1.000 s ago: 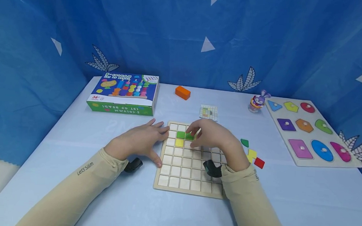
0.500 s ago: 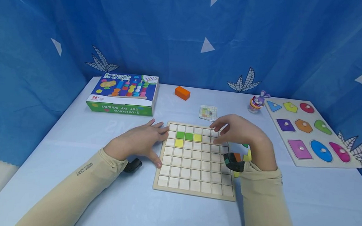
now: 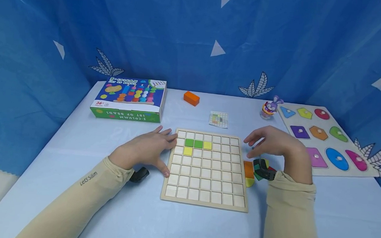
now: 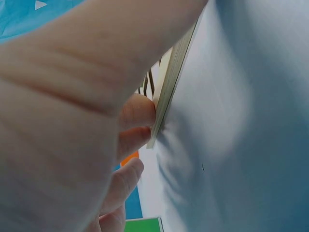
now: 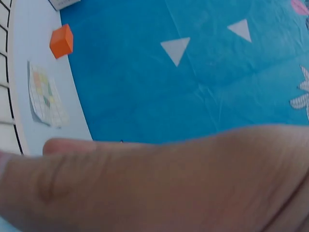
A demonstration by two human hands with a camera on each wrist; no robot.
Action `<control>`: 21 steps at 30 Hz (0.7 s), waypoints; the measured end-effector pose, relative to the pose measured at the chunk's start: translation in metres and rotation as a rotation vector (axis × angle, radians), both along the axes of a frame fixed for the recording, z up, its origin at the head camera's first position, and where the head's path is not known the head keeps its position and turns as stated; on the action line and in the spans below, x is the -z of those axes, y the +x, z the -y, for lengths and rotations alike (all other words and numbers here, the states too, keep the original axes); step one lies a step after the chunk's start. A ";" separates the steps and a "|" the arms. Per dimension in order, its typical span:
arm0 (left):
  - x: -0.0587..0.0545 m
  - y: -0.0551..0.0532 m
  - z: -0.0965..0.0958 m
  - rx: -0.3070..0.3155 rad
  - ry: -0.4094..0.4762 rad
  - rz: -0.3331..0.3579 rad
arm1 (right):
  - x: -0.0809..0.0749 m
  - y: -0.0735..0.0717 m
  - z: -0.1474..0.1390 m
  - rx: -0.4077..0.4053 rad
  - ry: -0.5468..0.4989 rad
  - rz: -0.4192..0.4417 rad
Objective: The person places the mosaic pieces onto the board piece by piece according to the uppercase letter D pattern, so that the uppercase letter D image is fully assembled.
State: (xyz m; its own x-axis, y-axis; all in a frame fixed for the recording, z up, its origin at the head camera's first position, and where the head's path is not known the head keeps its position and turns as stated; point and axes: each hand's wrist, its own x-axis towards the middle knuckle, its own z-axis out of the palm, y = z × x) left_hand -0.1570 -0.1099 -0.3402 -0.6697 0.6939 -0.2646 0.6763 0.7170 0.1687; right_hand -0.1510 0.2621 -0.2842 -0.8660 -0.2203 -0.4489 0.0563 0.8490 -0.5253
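Observation:
A wooden grid board (image 3: 206, 174) lies flat on the table in the head view. Two green tiles (image 3: 194, 143) and a yellow tile (image 3: 207, 145) sit side by side in its second row, and another yellow tile (image 3: 187, 151) sits below the left green one. My left hand (image 3: 147, 149) is spread along the board's left edge; in the left wrist view its fingertips (image 4: 137, 112) rest right at that edge. Beyond the board's right edge my right hand (image 3: 270, 141) hovers with loosely bent fingers and nothing between them. Below it lie loose orange (image 3: 248, 168) and yellow pieces (image 3: 249, 182), partly hidden.
A small printed grid card (image 3: 219, 119) lies behind the board, near an orange block (image 3: 191, 98). A boxed bead set (image 3: 129, 99) stands at back left. To the right are a purple rabbit figure (image 3: 270, 108) and a knobbed shape puzzle (image 3: 328, 140).
My right hand has moved rightward off the board toward the loose pieces, uncovering the yellow tile beside the green ones. My left hand stays at the board's edge.

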 end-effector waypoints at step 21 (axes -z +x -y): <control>0.000 0.000 0.001 0.004 0.010 -0.001 | 0.028 0.003 -0.045 0.391 -0.020 0.263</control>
